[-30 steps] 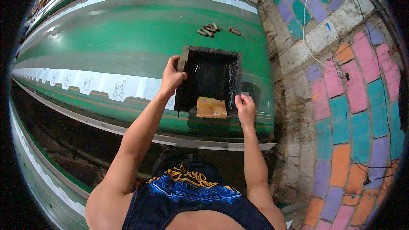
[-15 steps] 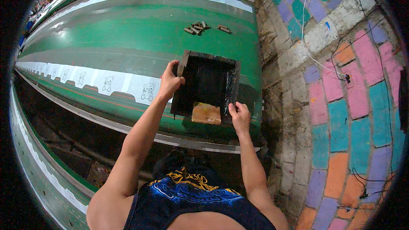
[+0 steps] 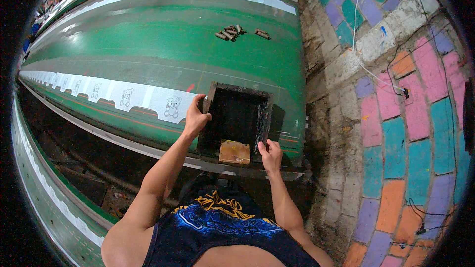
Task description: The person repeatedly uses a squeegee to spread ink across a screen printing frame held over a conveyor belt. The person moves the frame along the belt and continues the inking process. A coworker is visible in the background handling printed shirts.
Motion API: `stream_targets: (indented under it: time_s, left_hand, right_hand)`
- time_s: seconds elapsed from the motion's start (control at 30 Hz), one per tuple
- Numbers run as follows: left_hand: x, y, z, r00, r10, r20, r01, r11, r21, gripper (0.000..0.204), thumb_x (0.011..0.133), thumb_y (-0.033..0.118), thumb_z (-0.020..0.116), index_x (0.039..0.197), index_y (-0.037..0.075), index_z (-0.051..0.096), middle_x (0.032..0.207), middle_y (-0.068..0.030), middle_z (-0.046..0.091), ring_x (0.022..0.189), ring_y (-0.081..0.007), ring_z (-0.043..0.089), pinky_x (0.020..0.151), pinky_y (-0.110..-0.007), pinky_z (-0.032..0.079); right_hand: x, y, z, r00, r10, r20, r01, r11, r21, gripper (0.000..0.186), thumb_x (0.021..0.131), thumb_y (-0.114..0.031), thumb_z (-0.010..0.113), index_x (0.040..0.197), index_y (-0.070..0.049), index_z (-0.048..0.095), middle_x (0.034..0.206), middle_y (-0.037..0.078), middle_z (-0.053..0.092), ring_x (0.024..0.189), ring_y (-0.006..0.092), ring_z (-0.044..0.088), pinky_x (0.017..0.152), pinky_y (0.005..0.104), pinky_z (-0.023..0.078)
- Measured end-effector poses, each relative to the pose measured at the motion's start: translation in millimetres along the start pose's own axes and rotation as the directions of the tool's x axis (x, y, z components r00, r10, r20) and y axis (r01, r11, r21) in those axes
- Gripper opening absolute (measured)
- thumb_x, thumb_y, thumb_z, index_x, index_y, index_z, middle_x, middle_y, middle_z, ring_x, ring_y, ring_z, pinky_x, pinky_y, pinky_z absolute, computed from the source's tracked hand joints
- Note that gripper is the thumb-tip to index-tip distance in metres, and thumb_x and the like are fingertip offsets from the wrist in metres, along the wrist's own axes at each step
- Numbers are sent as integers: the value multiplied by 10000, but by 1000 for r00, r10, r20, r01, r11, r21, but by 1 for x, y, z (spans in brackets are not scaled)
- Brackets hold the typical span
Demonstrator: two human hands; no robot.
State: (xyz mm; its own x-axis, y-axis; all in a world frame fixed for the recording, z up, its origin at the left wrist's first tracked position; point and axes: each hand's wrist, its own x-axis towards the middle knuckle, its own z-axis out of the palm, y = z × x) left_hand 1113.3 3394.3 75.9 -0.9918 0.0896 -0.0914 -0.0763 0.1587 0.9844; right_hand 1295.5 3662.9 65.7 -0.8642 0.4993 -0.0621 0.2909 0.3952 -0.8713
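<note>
Long green table (image 3: 148, 39) runs off to my left, painted blocks (image 3: 395, 158) past its right end; I've got the dark box frame (image 3: 264, 117) in both hands, left hand (image 3: 197, 116) gripping its left wall, right hand (image 3: 270, 155) pinching the lower end of the right wall, fingers tight on both sides. Change vs half a second ago: frame is pulled in toward me, lower end now at the near rail (image 3: 292, 174), wooden block (image 3: 234, 152) come along with it at that end. Meaning: nearest bear print (image 3: 173, 107) on the white strip (image 3: 153, 103) sits uncovered just left of my left hand, and the frame has little tabletop left on its near side. Can't tell if it's resting or slightly lifted. Edges: near rail is tight, narrow green margin between frame and table's right end, strip runs up to my left hand. Room to move is mostly on the far side, bare green up to the brown cylinders (image 3: 230, 32), well apart from the frame
</note>
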Motion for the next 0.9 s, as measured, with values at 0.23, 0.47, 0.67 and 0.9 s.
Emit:
stream_targets:
  time_s: [0.23, 0.47, 0.67, 0.9]
  left_hand:
    - [-5, -1, 0, 999, -27, 30, 25, 998, 57, 765, 636, -68, 661, 1371, 57, 490, 1148, -103, 644, 1044, -225, 618, 938, -322, 493]
    - [-3, -7, 1, 999, -18, 27, 14, 988, 156, 741, 659, 21, 711, 1364, 97, 496, 1072, -148, 694, 1028, -267, 661, 920, -356, 501]
    - [-2, 2, -2, 998, -45, 45, 33, 971, 236, 723, 659, 53, 720, 1347, 97, 501, 1111, -192, 701, 1034, -345, 678, 901, -393, 514]
    - [-4, -1, -6, 986, -102, 132, 60, 955, 290, 752, 650, 68, 730, 1357, 93, 476, 1082, -234, 699, 1037, -417, 668, 895, -432, 519]
  right_hand:
    - [-9, 1, 3, 998, 65, 1, -65, 998, -20, 642, 844, -405, 780, 1182, 121, 635, 1147, 219, 630, 1078, 352, 616, 945, 399, 478]
    - [-8, -2, -3, 997, 57, 49, -56, 998, -14, 608, 879, -387, 759, 1203, 108, 621, 1159, 224, 615, 1090, 371, 602, 966, 430, 475]
    - [-30, -88, -8, 779, -526, 342, 609, 765, -209, 532, 824, -277, 787, 1213, 36, 602, 1228, 195, 572, 1157, 398, 555, 1002, 441, 464]
    - [-25, -81, 8, 665, -519, 536, 709, 664, -237, 370, 757, -73, 736, 1109, 6, 649, 1142, 167, 636, 1093, 365, 597, 951, 433, 499]
